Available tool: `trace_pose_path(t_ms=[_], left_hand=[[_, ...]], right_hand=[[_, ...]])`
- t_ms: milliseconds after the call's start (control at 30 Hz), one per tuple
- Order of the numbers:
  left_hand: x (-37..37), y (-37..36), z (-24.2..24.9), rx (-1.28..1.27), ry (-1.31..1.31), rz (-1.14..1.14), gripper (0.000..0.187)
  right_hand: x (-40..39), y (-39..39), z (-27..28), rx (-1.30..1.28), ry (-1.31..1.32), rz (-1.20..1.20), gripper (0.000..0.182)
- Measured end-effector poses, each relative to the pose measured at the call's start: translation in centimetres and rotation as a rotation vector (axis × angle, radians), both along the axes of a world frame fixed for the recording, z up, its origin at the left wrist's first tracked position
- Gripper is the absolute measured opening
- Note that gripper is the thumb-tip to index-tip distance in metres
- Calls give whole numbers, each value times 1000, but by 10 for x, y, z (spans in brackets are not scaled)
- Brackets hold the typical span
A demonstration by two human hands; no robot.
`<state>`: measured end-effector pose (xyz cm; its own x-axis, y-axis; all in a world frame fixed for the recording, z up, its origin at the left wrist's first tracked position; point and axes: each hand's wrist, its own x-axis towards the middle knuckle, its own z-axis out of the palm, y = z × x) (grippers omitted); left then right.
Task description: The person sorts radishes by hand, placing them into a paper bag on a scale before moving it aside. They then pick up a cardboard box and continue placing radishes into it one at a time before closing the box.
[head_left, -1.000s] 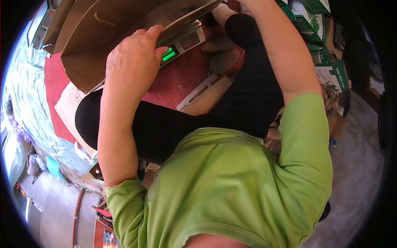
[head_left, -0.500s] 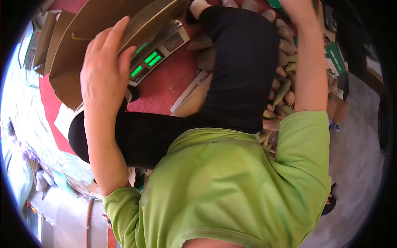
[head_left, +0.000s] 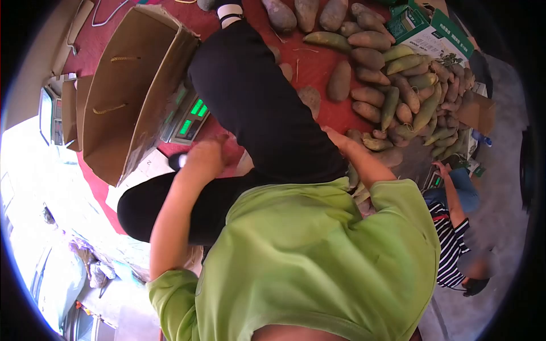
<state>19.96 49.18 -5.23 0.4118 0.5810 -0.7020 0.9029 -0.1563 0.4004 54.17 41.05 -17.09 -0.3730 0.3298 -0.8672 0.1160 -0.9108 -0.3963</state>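
My left hand point(head_left: 206, 159) hovers low over my folded leg, close to the front of a digital scale point(head_left: 185, 128) with lit green digits. Its fingers are smeared, and I cannot make out anything in them. Beside my raised thigh is my right hand point(head_left: 336, 139), its fingers mostly hidden behind the black trouser leg. A tall open cardboard box point(head_left: 122, 136) with cord handles stands tilted at the scale and covers part of it. Near my right hand lies a heap of long root vegetables point(head_left: 369, 96), some purplish brown, some green.
Red matting point(head_left: 307, 62) lies under the vegetables. A green and white printed carton point(head_left: 429, 34) stands behind the heap. Another scale point(head_left: 50, 116) is at the far left. On the right sits another person in a striped shirt point(head_left: 449, 247), one hand near a lit display.
My left hand has come down from beside the box to my lap. My right hand has dropped from above the vegetables to beside my thigh. The raised knee has swung left.
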Motion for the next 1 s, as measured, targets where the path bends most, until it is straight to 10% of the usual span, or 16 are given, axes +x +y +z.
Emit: trace_pose_path(t_ms=[167,233,1000], left_hand=[[13,-32,-92,-272,-89,49,42],[7,-55,-130,-283,-225,35,44],[10,-130,-244,-241,-565,25,77]], right_hand=[[13,-30,-39,155,126,-158,22],[11,-25,-31,663,-276,320,26],[-6,-21,4,497,-637,449,27]])
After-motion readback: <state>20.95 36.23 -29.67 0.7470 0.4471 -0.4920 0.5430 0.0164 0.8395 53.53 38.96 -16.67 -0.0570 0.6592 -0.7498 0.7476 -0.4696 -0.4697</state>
